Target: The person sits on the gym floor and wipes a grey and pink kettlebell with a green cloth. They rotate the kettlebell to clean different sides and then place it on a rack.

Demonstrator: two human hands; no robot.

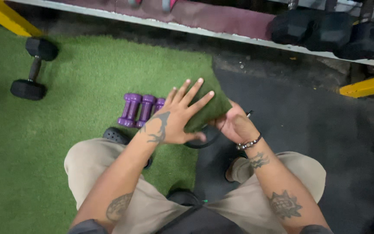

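Note:
My left hand lies flat on a lifted corner of the green artificial turf, fingers spread on top and thumb tucked under its edge. My right hand grips the same flap from the right side, its fingertips hidden beneath it. A black curved ring-like object shows just below the flap, between my hands. Several small purple dumbbells stand side by side on the turf, touching the left of my left hand. I am squatting, with both knees in beige shorts below.
A black hex dumbbell lies on the turf at upper left. A dark rubber floor spreads to the right. A rack rail with black dumbbells runs along the top, with yellow frame legs beside it. A black shoe is by my left knee.

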